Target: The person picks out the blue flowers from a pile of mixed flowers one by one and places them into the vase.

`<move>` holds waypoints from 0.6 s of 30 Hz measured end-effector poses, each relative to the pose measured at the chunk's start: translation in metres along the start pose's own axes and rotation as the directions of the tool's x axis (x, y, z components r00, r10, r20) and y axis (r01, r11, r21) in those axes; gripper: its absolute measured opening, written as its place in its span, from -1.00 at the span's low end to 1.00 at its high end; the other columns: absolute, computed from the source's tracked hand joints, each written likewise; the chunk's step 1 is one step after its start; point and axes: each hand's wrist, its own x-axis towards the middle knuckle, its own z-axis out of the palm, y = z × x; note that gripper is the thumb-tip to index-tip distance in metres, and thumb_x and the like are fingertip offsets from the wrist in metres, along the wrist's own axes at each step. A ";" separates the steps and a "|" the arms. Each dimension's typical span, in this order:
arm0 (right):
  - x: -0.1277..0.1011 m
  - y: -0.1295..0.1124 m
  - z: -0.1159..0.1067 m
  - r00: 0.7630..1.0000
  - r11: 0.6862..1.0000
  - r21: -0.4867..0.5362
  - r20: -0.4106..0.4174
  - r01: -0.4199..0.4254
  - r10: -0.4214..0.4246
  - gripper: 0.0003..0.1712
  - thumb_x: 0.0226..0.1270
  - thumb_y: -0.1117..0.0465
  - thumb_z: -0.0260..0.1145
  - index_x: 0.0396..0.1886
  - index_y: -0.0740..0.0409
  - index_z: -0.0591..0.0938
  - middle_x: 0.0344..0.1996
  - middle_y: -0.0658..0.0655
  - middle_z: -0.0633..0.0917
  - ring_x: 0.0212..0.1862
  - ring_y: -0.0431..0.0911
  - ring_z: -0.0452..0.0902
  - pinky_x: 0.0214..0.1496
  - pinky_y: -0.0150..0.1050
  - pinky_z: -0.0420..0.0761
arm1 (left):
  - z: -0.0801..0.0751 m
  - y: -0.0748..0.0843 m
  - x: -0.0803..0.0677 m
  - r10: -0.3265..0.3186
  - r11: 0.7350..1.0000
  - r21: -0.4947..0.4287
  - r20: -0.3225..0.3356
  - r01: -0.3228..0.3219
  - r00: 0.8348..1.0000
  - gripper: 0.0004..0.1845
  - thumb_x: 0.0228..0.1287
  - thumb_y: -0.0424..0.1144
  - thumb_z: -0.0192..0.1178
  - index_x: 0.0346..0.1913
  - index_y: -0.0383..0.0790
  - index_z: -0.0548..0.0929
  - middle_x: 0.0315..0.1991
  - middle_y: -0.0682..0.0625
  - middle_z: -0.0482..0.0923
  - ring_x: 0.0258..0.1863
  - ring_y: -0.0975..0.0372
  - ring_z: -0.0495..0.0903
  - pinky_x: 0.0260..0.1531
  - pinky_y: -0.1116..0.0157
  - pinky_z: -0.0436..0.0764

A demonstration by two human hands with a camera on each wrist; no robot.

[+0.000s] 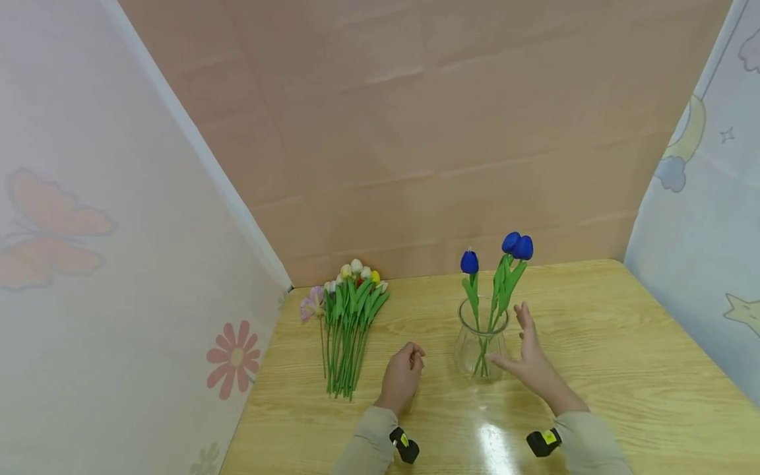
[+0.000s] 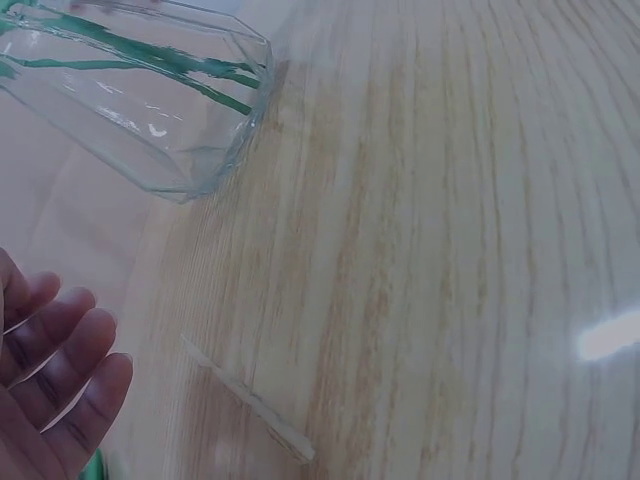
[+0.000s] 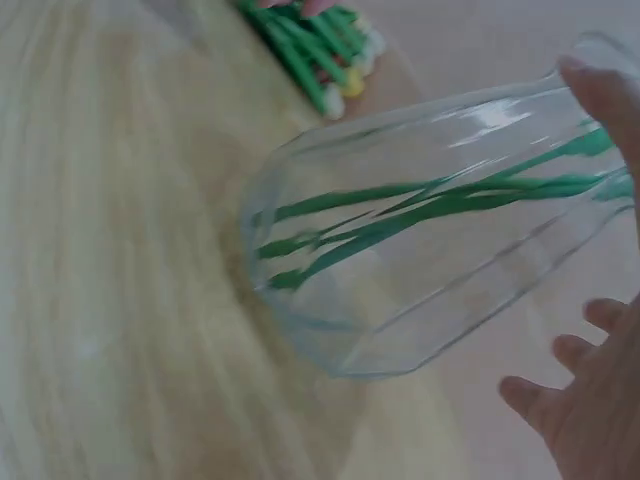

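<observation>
The right hand (image 1: 530,359) hovers released beside the clear glass vase (image 1: 479,343) of blue tulips (image 1: 515,245). The left hand (image 1: 402,377) rests loosely curled, gripping nothing; the wrist views crop both hands.

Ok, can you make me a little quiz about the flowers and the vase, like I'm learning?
1. How many blue tulips stand in the glass vase?
2. True or false: the bunch of tulips lying on the table is to the right of the vase.
3. Which of the hands is closer to the vase? A) left hand B) right hand

Key:
1. Three.
2. False. The bunch lies to the left of the vase.
3. B. The right hand is open beside the vase; the left hand sits between the bunch and the vase, holding nothing.
</observation>
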 end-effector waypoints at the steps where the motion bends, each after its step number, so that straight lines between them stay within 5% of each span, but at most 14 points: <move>1: 0.000 0.006 0.002 0.997 0.998 -0.003 0.051 -0.063 0.063 0.41 0.17 0.20 0.46 0.49 -0.23 -0.53 0.52 0.32 -0.32 0.50 0.34 -0.38 0.31 0.46 -0.12 | 0.000 0.000 0.000 0.001 1.000 0.000 0.001 -0.001 1.000 -0.79 0.50 -0.27 -0.05 -0.12 -0.24 0.61 -0.42 -0.07 0.63 -0.66 0.43 0.38 -0.70 0.43 0.39; 7: 0.004 0.021 0.013 0.952 0.969 -0.092 0.185 -0.230 0.244 0.26 0.23 -0.06 0.39 0.54 0.13 -0.33 0.46 0.53 -0.12 0.42 0.50 -0.18 0.30 0.45 -0.02 | 0.003 -0.003 -0.004 -0.014 1.000 0.017 -0.001 0.014 1.000 -0.81 0.48 -0.29 -0.02 -0.15 -0.22 0.62 -0.50 0.10 0.55 -0.66 0.42 0.37 -0.68 0.43 0.39; 18: 0.018 0.025 0.025 0.968 0.975 -0.122 0.149 -0.185 0.203 0.14 0.16 -0.10 0.43 0.48 0.22 -0.07 0.45 0.52 0.01 0.42 0.47 -0.06 0.31 0.40 0.07 | 0.003 -0.010 -0.003 -0.052 0.998 0.043 0.002 0.052 0.999 -0.80 0.48 -0.28 -0.04 -0.17 -0.18 0.62 -0.47 0.08 0.60 -0.64 0.42 0.40 -0.66 0.41 0.41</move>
